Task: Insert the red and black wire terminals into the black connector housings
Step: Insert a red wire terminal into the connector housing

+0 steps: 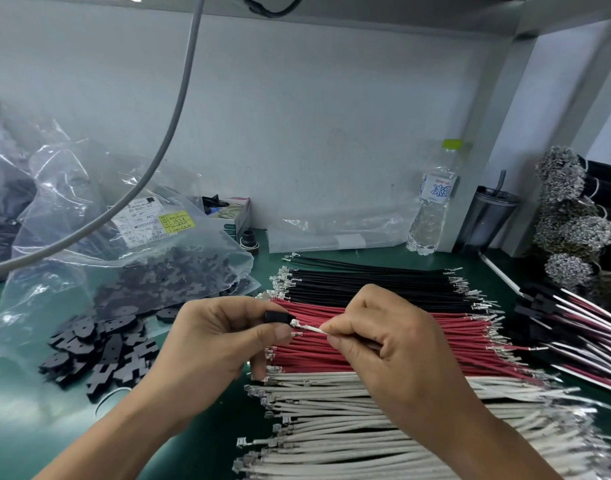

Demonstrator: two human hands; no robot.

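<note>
From the head camera, the left hand (221,337) pinches a small black plastic connector housing (278,317) between thumb and forefinger, above the near middle of the green bench (20,427). The right hand (394,341) grips a thin white insulated wire (312,328) between thumb and fingertips, its silver metal terminal (294,323) touching the open end of the housing; whether it sits inside cannot be told.

Beneath both hands, wires lie in flat rows across the bench: a band of black wires with metal terminals (366,282) farthest back, a band of red wires (453,330) in the middle, and a band of white wires (349,427) towards the near edge.

At the left edge, a loose heap of black connector housings (99,348) spills from a clear plastic bag (89,220) bearing a white and yellow label. Along the right edge lie finished wire sets with black housings (567,327), with bundles of terminal-ended wires (567,216) stacked behind them. At the back edge stand a clear water bottle with a green cap (433,202) and a dark tumbler with a straw (491,220).
</note>
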